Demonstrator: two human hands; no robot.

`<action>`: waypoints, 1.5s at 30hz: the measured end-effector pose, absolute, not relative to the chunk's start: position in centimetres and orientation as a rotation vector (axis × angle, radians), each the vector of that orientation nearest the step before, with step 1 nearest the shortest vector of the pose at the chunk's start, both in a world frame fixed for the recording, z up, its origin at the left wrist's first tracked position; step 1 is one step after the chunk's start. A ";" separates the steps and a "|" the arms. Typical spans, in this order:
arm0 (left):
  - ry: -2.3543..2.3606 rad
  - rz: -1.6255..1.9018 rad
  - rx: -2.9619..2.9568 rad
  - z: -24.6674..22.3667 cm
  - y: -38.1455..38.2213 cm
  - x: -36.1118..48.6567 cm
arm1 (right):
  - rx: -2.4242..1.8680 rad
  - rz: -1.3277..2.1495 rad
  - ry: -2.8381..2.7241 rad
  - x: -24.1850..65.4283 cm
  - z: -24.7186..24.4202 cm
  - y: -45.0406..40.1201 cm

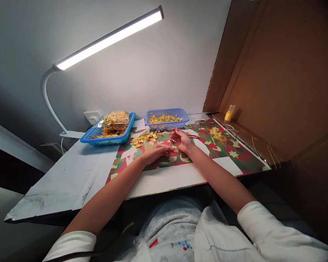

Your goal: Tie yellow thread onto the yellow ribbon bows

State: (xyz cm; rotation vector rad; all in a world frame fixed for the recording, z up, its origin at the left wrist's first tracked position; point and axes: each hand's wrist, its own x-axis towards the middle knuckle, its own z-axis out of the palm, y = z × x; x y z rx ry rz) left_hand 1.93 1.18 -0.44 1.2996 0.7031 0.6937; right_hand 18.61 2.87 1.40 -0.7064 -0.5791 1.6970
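Observation:
Over the patterned sheet (164,163) my left hand (157,153) is closed in a pinch, palm down. My right hand (182,141) is just beside it, fingers curled together. A thin pale strand (170,143) runs between the fingertips of both hands; its kind is too small to tell. Close behind my left hand lies a loose pile of yellow ribbon bows (146,139). A slim pink-handled tool (191,136) lies just beyond my right hand, partly hidden by it.
A blue basket (109,141) holds golden pieces and a clear bag. Another blue basket (166,125) with small yellow pieces stands against the wall. Tangled yellow thread (218,136) lies at right, near a small yellow bottle (229,113). A lit lamp (110,39) arches overhead; cardboard walls the right.

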 end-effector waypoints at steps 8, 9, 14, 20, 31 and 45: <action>0.732 0.651 1.348 -0.1 0.8 1.9 | -0.677 1.665 -0.600 18.8 1.4 3.0; 0.732 0.649 1.356 -0.1 0.8 1.9 | -0.666 1.660 -0.610 18.9 1.4 3.0; 0.728 0.667 1.407 -0.3 0.8 2.0 | -0.627 1.644 -0.661 18.9 1.5 2.9; 0.918 0.793 1.718 0.8 1.6 1.0 | -0.632 1.636 -0.710 18.8 1.7 2.6; 2.153 0.336 2.249 4.3 3.4 -5.8 | -0.686 1.568 -0.752 18.8 1.9 2.5; 2.162 0.256 2.214 4.2 3.0 -4.9 | -0.741 1.560 -0.827 18.8 1.6 2.6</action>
